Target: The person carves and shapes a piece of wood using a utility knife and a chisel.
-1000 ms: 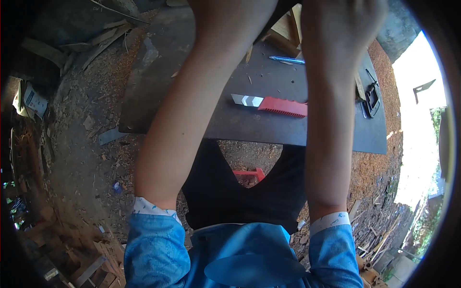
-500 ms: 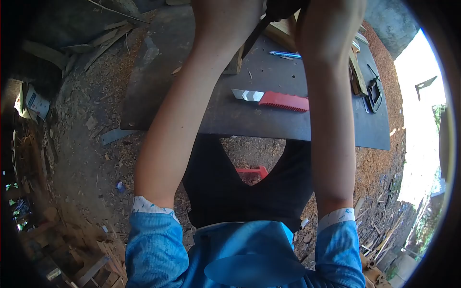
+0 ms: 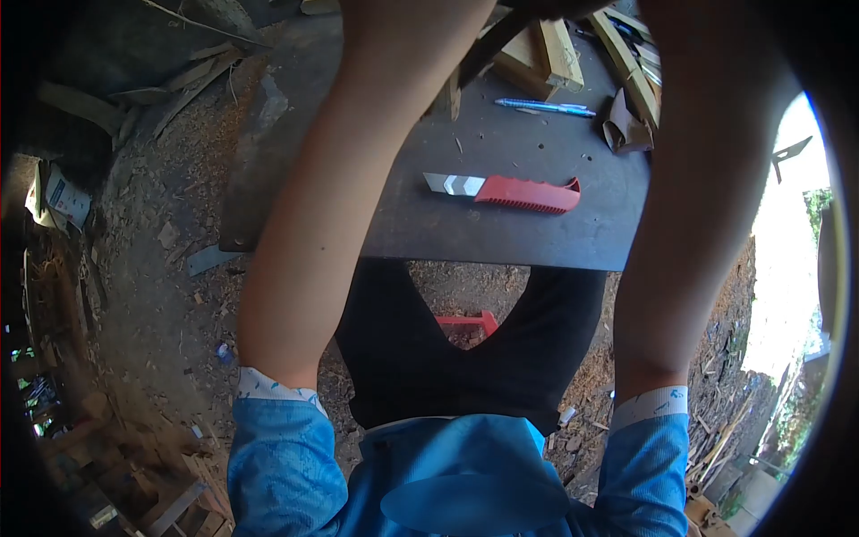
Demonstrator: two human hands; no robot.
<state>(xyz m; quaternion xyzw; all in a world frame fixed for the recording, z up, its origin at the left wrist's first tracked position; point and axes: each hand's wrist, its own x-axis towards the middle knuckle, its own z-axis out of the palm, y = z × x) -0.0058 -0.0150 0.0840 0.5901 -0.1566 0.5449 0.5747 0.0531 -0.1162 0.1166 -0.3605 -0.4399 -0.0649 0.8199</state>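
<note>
Since both hands are out of frame, grip cannot be told; a dark flat bar (image 3: pixel 492 42) is seen slanting over the tabletop (image 3: pixel 501 237), likely stiff, best held by its upper end.

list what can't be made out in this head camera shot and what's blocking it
In the head view:
- Left hand and right hand: fingers cut off by the top edge, so their grip is unclear.
- Dark shape: cut off by the top edge, too little shows to identify it.
- Table: right part hidden by the right forearm.
- Red object: partly hidden by black trousers.
</note>
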